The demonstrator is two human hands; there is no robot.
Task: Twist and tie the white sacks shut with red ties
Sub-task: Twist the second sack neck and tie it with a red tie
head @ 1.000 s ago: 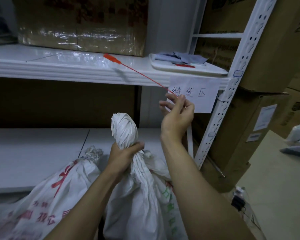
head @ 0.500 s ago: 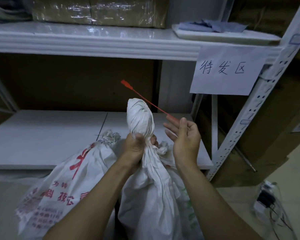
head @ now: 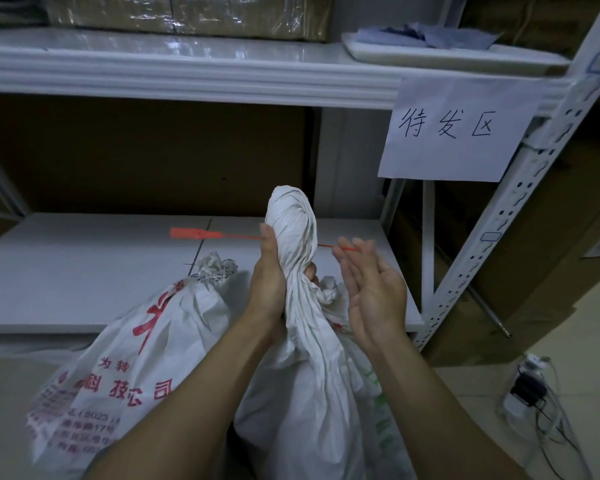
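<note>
A white sack [head: 309, 393] stands in front of me, its neck [head: 293, 220] twisted into a tight rope with a bulb on top. My left hand [head: 269, 289] grips the twisted neck just under the bulb. A thin red tie [head: 187, 233] lies level behind the neck, its flat tag end sticking out to the left. My right hand [head: 374, 299] is just right of the neck, palm turned toward it, and pinches the tie's thin end at the fingertips. Where the tie passes behind the neck it is hidden.
A second white sack [head: 136, 358] with red print leans at the left, its top bunched. Behind are a white lower shelf [head: 84, 271], an upper shelf [head: 187, 74] with boxes and a tray [head: 447, 57], a paper sign [head: 454, 129], a perforated post [head: 520, 188] and floor cables [head: 530, 393].
My right hand came down from the upper shelf with the red tie and brought it level behind the sack's neck. My left hand kept its grip on the neck.
</note>
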